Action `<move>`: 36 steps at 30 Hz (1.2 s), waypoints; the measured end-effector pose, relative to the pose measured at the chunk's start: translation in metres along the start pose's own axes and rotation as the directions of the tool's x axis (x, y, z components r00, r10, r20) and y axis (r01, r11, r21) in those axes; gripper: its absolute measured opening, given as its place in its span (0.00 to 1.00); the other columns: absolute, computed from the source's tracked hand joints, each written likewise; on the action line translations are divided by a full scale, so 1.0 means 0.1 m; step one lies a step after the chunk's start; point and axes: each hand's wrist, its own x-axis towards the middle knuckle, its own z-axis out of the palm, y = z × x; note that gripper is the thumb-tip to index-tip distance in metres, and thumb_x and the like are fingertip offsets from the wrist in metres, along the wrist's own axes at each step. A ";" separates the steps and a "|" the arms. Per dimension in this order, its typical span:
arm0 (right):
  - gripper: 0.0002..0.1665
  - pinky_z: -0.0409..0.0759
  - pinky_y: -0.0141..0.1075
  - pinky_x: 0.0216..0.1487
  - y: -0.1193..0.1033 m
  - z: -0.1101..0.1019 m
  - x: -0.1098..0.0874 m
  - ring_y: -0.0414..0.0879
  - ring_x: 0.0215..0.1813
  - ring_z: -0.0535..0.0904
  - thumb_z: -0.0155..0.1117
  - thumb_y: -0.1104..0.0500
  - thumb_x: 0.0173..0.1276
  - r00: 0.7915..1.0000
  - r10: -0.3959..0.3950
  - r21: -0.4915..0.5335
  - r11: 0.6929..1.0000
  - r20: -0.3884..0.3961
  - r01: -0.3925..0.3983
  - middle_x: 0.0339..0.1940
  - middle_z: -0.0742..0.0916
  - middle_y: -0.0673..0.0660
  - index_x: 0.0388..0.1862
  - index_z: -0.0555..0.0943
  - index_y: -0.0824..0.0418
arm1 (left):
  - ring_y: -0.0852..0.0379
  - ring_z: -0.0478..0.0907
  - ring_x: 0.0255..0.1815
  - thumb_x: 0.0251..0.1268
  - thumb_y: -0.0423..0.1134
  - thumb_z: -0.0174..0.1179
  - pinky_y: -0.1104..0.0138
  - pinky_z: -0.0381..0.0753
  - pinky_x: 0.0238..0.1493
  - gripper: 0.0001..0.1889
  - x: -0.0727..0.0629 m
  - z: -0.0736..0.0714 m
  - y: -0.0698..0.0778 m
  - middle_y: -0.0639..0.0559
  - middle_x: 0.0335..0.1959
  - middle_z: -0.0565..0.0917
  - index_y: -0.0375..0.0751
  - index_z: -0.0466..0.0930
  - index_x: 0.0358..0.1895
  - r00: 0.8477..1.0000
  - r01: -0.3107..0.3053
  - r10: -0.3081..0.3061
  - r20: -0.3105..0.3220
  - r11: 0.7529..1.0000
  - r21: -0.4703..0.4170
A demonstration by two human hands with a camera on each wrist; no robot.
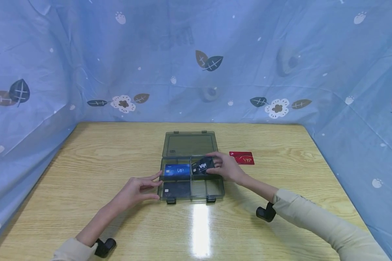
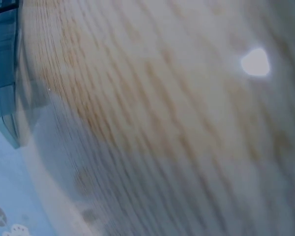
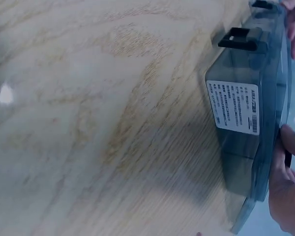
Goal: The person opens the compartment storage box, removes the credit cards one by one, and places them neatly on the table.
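Observation:
A translucent grey compartment box [image 1: 207, 187] lies on the table with its lid [image 1: 191, 144] folded back. My right hand [image 1: 226, 167] pinches a black Vip card [image 1: 200, 166], tilted over the back right compartment. A blue VIP card [image 1: 178, 170] sits in the back left compartment, and a dark VIP card [image 1: 177, 190] in the front left one. At the box's left edge, my left hand [image 1: 138, 190] touches the side with its fingers extended. The right wrist view shows the box's labelled side [image 3: 234, 106] with my right hand [image 3: 287, 191] at its rim.
A red VIP card [image 1: 243, 158] lies on the wooden table [image 1: 117, 145] to the right of the box. Two dark latches [image 1: 171, 200] stick out from the box's front edge. Blue patterned cloth [image 1: 170, 54] hangs behind and along both sides of the table.

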 end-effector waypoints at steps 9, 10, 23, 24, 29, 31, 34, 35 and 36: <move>0.33 0.74 0.27 0.28 0.05 -0.13 -0.06 0.46 0.37 0.85 0.69 0.74 0.57 0.983 0.177 0.236 0.958 -0.046 -0.161 0.38 0.87 0.67 0.62 0.72 0.69 | 0.47 0.76 0.57 0.51 0.32 0.70 0.64 0.82 0.51 0.24 0.00 0.00 0.01 0.35 0.69 0.63 0.26 0.79 0.53 1.000 0.006 -0.006 0.001 1.000 -0.005; 0.33 0.73 0.28 0.28 0.05 -0.14 -0.06 0.45 0.37 0.85 0.70 0.73 0.57 0.981 0.185 0.240 0.956 -0.050 -0.168 0.38 0.87 0.67 0.62 0.72 0.69 | 0.47 0.76 0.57 0.51 0.32 0.70 0.64 0.82 0.52 0.24 0.00 0.00 0.01 0.35 0.69 0.63 0.26 0.79 0.53 1.000 0.003 -0.003 0.000 1.000 -0.001; 0.33 0.82 0.29 0.41 0.18 -0.23 -0.15 0.45 0.40 0.84 0.71 0.72 0.56 0.988 0.149 0.333 0.934 -0.029 -0.131 0.37 0.88 0.67 0.60 0.71 0.70 | 0.46 0.77 0.57 0.52 0.35 0.70 0.63 0.81 0.52 0.25 0.00 0.00 0.00 0.34 0.69 0.63 0.26 0.79 0.53 1.000 -0.004 0.004 0.001 1.000 0.013; 0.33 0.82 0.29 0.42 0.20 -0.24 -0.15 0.45 0.40 0.84 0.71 0.72 0.56 0.990 0.140 0.344 0.931 -0.023 -0.124 0.38 0.88 0.68 0.61 0.71 0.71 | 0.46 0.77 0.57 0.52 0.35 0.70 0.63 0.81 0.52 0.25 0.00 0.00 0.00 0.34 0.69 0.63 0.26 0.79 0.53 1.000 -0.006 0.006 0.001 1.000 0.012; 0.35 0.83 0.29 0.46 0.27 -0.30 -0.19 0.44 0.42 0.84 0.71 0.71 0.56 0.991 0.135 0.377 0.918 -0.013 -0.120 0.42 0.87 0.69 0.62 0.69 0.71 | 0.46 0.77 0.56 0.52 0.35 0.70 0.63 0.82 0.52 0.24 -0.01 0.00 0.00 0.33 0.68 0.64 0.26 0.79 0.53 1.000 -0.029 0.029 0.000 0.999 0.023; 0.35 0.83 0.29 0.46 0.30 -0.32 -0.21 0.44 0.43 0.84 0.71 0.70 0.57 0.990 0.137 0.383 0.916 -0.012 -0.122 0.44 0.86 0.69 0.63 0.68 0.71 | 0.46 0.77 0.56 0.52 0.36 0.70 0.63 0.82 0.52 0.24 0.00 0.00 0.00 0.33 0.68 0.64 0.26 0.79 0.53 0.999 -0.039 0.039 -0.001 0.999 0.034; 0.36 0.83 0.29 0.45 0.33 -0.35 -0.23 0.45 0.44 0.85 0.71 0.70 0.57 0.991 0.132 0.388 0.914 -0.008 -0.118 0.46 0.85 0.70 0.63 0.68 0.72 | 0.46 0.77 0.56 0.52 0.36 0.70 0.63 0.81 0.52 0.24 0.00 0.00 0.00 0.33 0.68 0.64 0.26 0.79 0.53 0.999 -0.039 0.039 -0.002 0.998 0.039; 0.36 0.83 0.30 0.45 0.34 -0.36 -0.24 0.45 0.44 0.85 0.71 0.71 0.57 0.992 0.128 0.394 0.912 -0.005 -0.116 0.47 0.85 0.70 0.63 0.67 0.72 | 0.46 0.77 0.56 0.53 0.36 0.70 0.64 0.81 0.52 0.24 0.00 0.00 0.00 0.33 0.68 0.64 0.27 0.79 0.53 0.999 -0.035 0.035 -0.002 0.999 0.042; 0.35 0.83 0.30 0.45 0.34 -0.36 -0.25 0.45 0.44 0.85 0.71 0.71 0.57 0.992 0.124 0.401 0.909 -0.006 -0.112 0.47 0.85 0.71 0.63 0.67 0.73 | 0.46 0.77 0.57 0.53 0.36 0.70 0.64 0.81 0.52 0.24 0.00 0.00 0.00 0.33 0.68 0.64 0.27 0.79 0.53 0.999 -0.034 0.034 -0.001 0.999 0.041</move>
